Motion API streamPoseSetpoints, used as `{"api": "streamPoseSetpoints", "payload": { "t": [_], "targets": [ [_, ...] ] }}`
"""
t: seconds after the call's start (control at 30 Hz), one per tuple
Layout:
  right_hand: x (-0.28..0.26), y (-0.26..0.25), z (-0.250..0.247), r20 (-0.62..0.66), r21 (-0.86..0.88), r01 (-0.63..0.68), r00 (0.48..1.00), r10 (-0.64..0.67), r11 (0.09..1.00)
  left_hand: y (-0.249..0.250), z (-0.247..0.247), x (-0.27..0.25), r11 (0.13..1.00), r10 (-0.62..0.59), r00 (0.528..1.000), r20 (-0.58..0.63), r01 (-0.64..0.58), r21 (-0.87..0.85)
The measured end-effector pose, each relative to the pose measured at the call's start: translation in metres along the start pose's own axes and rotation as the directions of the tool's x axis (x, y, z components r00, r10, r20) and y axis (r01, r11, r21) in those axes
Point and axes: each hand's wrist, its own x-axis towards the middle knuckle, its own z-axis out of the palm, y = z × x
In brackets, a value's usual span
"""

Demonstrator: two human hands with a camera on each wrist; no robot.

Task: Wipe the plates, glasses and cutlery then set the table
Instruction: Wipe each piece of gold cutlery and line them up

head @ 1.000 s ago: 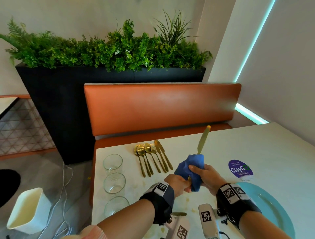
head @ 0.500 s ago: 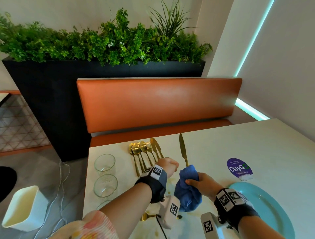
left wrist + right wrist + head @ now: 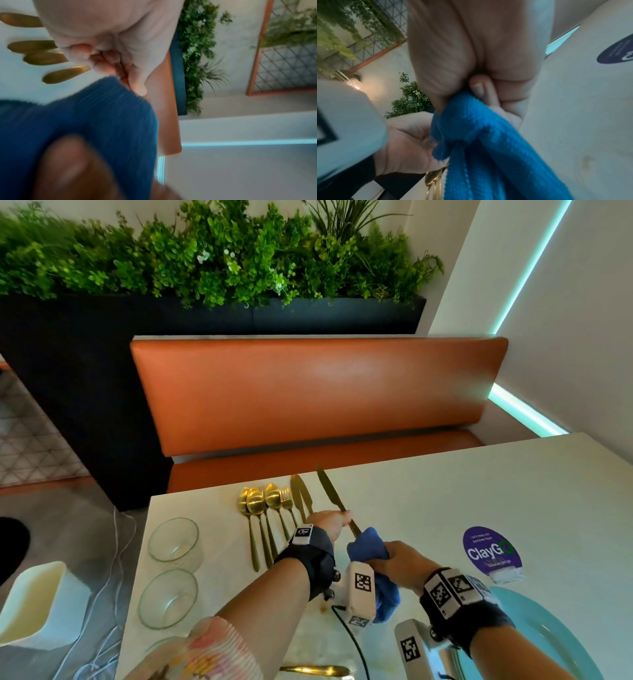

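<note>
My left hand (image 3: 334,523) grips a gold knife (image 3: 330,494) by its middle, blade pointing away over the white table (image 3: 445,494). The knife's handle end runs into a blue cloth (image 3: 371,546) that my right hand (image 3: 394,559) clutches around it. In the left wrist view the curled fingers (image 3: 102,63) close on the knife just above the blue cloth (image 3: 96,115). In the right wrist view my fingers (image 3: 481,92) bunch the blue cloth (image 3: 488,142). Gold spoons, forks and a knife (image 3: 274,508) lie in a row at the far left of the table. A teal plate (image 3: 548,638) sits at the near right.
Glass bowls (image 3: 173,539) stand in a line along the table's left edge. A purple round sticker (image 3: 491,549) is on the table beyond the plate. Another gold utensil (image 3: 315,670) lies at the near edge. An orange bench (image 3: 308,395) faces the table; a white bin (image 3: 37,604) stands on the floor left.
The knife has tilted from leaning right to pointing away and left. My left hand has moved from below the cloth up onto the knife's middle; the cloth has slid down toward the handle end.
</note>
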Motion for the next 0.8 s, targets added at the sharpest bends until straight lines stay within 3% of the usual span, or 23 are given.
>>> {"api": "streamPoseSetpoints", "payload": {
  "t": [0.1, 0.17, 0.3, 0.43, 0.5, 0.6, 0.8],
  "targets": [
    [0.009, 0.008, -0.017, -0.010, -0.076, -0.030, 1.000, 0.029, 0.997, 0.007, -0.013, 0.020, 0.989, -0.068, 0.996, -0.065, 0.076, 0.128],
    [0.014, 0.014, -0.026, -0.048, -0.052, -0.025, 0.999, 0.023, 0.998, 0.008, -0.017, 0.039, 0.992, -0.024, 0.993, -0.113, 0.037, 0.120],
    [0.019, 0.020, -0.044, -0.102, 0.017, -0.004, 0.995, 0.005, 1.000, 0.003, -0.008, 0.066, 0.946, -0.009, 0.982, -0.190, 0.070, 0.317],
    [0.024, 0.021, -0.057, -0.118, 0.009, 0.011, 0.993, -0.010, 1.000, -0.005, 0.001, 0.082, 0.948, 0.067, 0.976, -0.208, 0.003, 0.319],
    [0.027, 0.022, -0.060, -0.119, 0.013, 0.017, 0.993, -0.016, 1.000, -0.007, 0.004, 0.089, 0.924, 0.070, 0.962, -0.264, 0.037, 0.380],
    [0.032, 0.023, -0.063, -0.128, 0.020, 0.015, 0.992, -0.012, 1.000, -0.006, 0.008, 0.093, 0.806, 0.130, 0.960, -0.249, 0.044, 0.591],
    [0.036, 0.024, -0.061, -0.148, 0.019, 0.000, 0.989, 0.003, 1.000, -0.009, 0.015, 0.092, 0.861, 0.088, 0.924, -0.372, 0.117, 0.495]
  ]
}}
